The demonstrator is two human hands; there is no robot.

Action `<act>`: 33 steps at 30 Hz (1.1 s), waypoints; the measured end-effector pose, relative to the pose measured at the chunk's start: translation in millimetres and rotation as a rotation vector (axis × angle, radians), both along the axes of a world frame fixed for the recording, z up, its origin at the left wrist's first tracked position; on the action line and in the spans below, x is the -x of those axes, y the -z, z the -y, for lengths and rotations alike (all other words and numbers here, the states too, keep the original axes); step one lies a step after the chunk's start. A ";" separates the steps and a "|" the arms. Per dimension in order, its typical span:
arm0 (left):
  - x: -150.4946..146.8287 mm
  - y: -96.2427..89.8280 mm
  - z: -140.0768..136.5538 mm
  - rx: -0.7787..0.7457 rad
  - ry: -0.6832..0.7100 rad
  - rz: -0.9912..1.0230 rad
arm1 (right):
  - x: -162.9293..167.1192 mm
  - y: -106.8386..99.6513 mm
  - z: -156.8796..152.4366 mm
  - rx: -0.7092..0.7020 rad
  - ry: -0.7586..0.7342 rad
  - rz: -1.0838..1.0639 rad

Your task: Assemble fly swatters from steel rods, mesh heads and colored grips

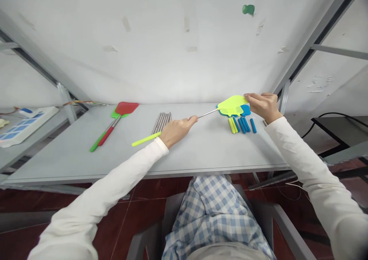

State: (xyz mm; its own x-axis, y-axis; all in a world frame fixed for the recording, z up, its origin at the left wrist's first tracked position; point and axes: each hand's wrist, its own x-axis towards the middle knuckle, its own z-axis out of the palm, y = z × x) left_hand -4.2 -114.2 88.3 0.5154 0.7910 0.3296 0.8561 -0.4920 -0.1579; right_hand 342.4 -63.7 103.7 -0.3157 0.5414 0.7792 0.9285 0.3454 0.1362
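Observation:
A yellow-green fly swatter [233, 102] with a thin metal shaft is stretched between my hands over the table. My left hand [178, 130] is closed around its shaft, and the yellow handle [146, 139] sticks out to the left. At the swatter head's far right edge, my right hand [263, 106] pinches it. Under that head lie blue swatter heads [246, 109] and another yellow one. Just in front are loose blue grips [243, 125] and yellow grips [232, 125]. Several metal rods [161, 122] rest beside my left hand, which partly covers them.
A red fly swatter [126, 107] lies over a green fly swatter [99, 142] on the left of the grey table [184, 158]. A white power strip [28, 124] stands on the surface beyond. The white wall [172, 60] rises behind the table, with metal frame posts at both sides.

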 end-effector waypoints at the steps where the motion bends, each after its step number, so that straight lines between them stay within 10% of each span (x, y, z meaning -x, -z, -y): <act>1: 0.0 0.7 1.0 -0.002 0.001 0.003 | -0.4 -0.1 -0.2 0.005 0.004 0.011; 25: -39.7 -43.3 -7.4 0.101 0.135 0.061 | 80.5 -31.3 9.0 -0.159 -0.166 -0.489; 33: 46.3 -14.0 10.3 0.192 0.055 0.159 | -55.1 -47.5 -39.1 -0.480 0.030 -0.890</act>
